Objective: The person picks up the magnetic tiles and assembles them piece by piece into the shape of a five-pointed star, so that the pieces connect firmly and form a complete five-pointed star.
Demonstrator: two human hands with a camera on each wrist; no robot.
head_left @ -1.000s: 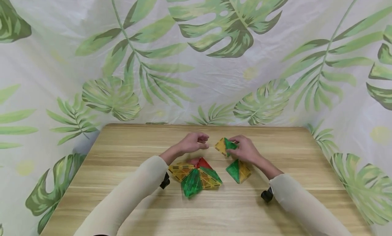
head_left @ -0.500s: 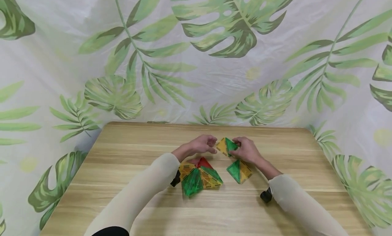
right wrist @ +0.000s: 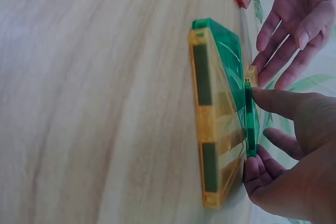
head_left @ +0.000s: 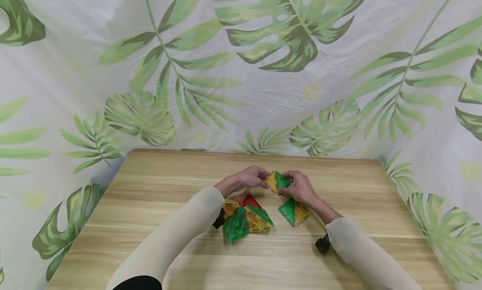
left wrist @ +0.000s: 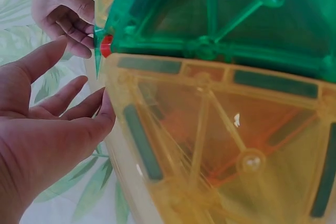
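Observation:
Near the table's back, my right hand [head_left: 301,187] pinches a green triangular magnetic tile [head_left: 283,182] by its edges, thumb and fingers spread across it. Along that tile's left side lies a yellow triangular magnetic tile [head_left: 270,182]. My left hand [head_left: 249,178] reaches in from the left, its fingertips right at the yellow tile's edge; in the right wrist view the left hand [right wrist: 302,30] has loosely extended fingers. Under the left forearm stands a raised fan of joined tiles with a green face [head_left: 236,226], a yellow face [head_left: 257,220] and a red tile [head_left: 251,201].
A second flat pair, one green tile [head_left: 287,211] beside one yellow tile [head_left: 301,214], lies just in front of my right hand. The wooden table [head_left: 339,260] ends at a leaf-patterned curtain [head_left: 263,101]. Black wrist cameras hang under both sleeves.
My left hand has moved right, up to the yellow tile. My right hand keeps its grip on the green tile and shifts slightly. The tile fan stays put.

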